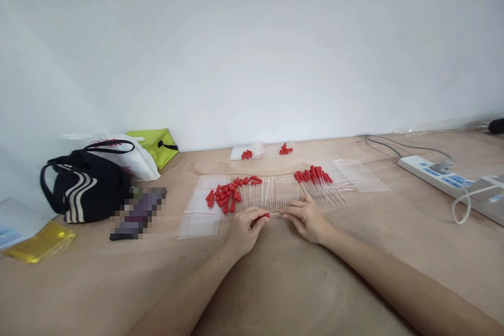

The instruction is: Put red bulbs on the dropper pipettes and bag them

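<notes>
Between finger and thumb, my left hand (244,228) pinches a red rubber dropper bulb (266,215). My right hand (307,219) pinches a thin clear glass tube (274,214), whose left end meets the bulb; how deep it sits inside is too small to tell. Just beyond my hands lies a row of bare glass tubes (286,191). Loose red bulbs (226,195) are heaped left of that row, partly on a clear plastic bag (199,220). To the right, several droppers (321,186) with red bulbs on their tubes lie side by side.
Two small bags of red bulbs (247,155) lie at the back. A power strip (441,178) with cables is at right, near a flat clear bag (362,176). At left stand a black bag (94,194), a green bag (163,147) and a gold packet (43,241).
</notes>
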Demonstrator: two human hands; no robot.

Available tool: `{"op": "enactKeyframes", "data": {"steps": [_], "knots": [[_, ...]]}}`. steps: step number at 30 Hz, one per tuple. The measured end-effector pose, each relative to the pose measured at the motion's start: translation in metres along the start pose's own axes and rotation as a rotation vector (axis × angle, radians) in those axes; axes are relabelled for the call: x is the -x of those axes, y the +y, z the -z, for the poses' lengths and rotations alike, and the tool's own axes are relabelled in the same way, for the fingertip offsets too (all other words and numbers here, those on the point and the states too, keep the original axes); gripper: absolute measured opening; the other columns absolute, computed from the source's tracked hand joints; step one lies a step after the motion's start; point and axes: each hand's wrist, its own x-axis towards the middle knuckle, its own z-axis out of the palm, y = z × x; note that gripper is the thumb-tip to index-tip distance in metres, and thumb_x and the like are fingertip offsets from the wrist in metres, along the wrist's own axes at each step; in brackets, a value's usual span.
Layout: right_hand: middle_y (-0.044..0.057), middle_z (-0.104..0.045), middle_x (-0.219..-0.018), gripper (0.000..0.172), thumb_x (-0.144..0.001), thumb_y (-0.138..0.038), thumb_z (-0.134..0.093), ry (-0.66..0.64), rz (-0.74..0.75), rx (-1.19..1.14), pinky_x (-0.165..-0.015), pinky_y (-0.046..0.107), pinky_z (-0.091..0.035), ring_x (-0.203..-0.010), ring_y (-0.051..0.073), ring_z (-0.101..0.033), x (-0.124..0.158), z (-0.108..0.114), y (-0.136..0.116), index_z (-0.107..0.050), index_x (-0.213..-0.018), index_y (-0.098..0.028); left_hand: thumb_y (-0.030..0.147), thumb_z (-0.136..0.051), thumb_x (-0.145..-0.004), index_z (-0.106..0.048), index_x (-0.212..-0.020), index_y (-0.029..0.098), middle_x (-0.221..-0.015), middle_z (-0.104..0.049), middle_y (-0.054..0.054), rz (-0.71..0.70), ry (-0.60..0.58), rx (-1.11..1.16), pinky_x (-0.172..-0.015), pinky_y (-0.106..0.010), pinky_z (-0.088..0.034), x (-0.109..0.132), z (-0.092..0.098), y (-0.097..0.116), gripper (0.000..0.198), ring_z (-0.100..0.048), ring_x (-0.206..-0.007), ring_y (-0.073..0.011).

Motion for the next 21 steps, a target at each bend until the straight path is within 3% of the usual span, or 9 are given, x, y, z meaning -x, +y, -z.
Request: {"op": "enactKeyframes", "data": {"steps": [10,21], "knots": [[0.0,-0.061,-0.066,0.025,-0.085,-0.018,-0.038,-0.024,0.034,0.166,-0.066,0.031,-0.017,-0.06,0.011,-0.047,-0.001,0.003,-0.004,-0.063,-0.08,-0.021,0.019,-0.047,-0.081,-0.064,-0.079,0.017,-0.073,-0.063,-0.003,-0.039,-0.088,-0.092,-0.064,-0.026,-0.047,0.001,0.001,0.004,0.017,-0.058,-0.07,-0.0147],[0.0,-0.06,-0.067,0.025,-0.085,-0.02,-0.037,-0.043,-0.025,0.02,-0.065,0.028,-0.018,-0.061,0.011,-0.047,0.001,-0.003,-0.01,-0.059,-0.074,-0.018,0.02,-0.046,-0.082,-0.059,-0.077,0.015,-0.071,-0.059,-0.003,-0.105,-0.137,-0.148,-0.064,-0.024,-0.044,0.002,-0.001,0.005,0.016,-0.055,-0.069,-0.0142]]}}
